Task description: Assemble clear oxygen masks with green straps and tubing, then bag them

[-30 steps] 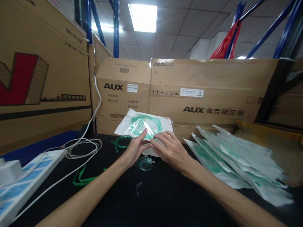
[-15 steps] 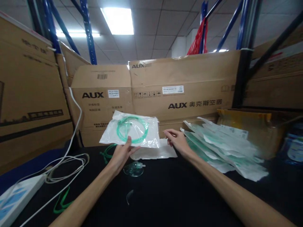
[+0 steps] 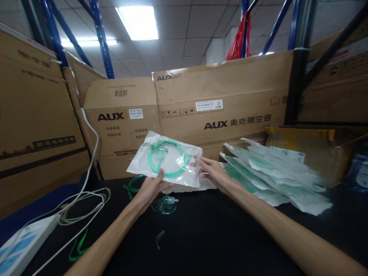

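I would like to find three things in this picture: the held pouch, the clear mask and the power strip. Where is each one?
Held pouch (image 3: 170,161): head view, middle of its front.
Clear mask (image 3: 163,207): head view, on its shell.
Power strip (image 3: 28,240): head view, on its upper face.

Green tubing (image 3: 174,174) — whitish pouch (image 3: 174,160) — plain black tabletop (image 3: 207,234).

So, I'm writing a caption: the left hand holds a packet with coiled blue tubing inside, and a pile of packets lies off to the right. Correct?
Not quite: the coiled tubing is green, not blue, as the head view shows. The left hand does hold the packet, and the pile of packets lies to the right.
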`<state>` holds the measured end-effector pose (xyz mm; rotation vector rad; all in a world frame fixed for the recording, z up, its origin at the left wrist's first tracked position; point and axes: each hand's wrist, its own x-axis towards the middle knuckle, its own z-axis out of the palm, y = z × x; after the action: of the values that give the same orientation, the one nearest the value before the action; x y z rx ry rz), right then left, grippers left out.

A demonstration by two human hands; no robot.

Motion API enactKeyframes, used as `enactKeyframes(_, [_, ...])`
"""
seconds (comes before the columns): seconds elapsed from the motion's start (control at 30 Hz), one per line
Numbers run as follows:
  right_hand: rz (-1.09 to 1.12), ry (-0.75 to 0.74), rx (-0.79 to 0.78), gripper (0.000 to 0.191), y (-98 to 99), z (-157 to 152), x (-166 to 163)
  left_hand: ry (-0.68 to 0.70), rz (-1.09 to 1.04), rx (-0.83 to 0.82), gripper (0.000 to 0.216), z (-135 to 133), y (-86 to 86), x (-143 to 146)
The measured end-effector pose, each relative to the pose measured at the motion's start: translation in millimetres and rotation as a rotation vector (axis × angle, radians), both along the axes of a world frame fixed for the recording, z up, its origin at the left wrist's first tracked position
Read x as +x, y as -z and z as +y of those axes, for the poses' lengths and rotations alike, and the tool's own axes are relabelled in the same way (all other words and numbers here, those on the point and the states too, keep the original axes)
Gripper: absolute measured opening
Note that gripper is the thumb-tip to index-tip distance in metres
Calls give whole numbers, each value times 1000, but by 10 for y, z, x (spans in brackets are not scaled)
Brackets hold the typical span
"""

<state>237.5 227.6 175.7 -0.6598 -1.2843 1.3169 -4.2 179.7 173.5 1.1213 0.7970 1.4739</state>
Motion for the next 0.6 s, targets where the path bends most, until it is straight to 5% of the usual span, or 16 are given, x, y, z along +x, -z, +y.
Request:
enactKeyframes(0.3, [27, -275, -170, 22, 17, -146, -162, 95, 120, 13, 58, 59, 117, 3])
enactKeyframes(0.6, [28, -241, -149, 24, 33, -59, -60, -56, 22, -89, 37, 85, 13, -27])
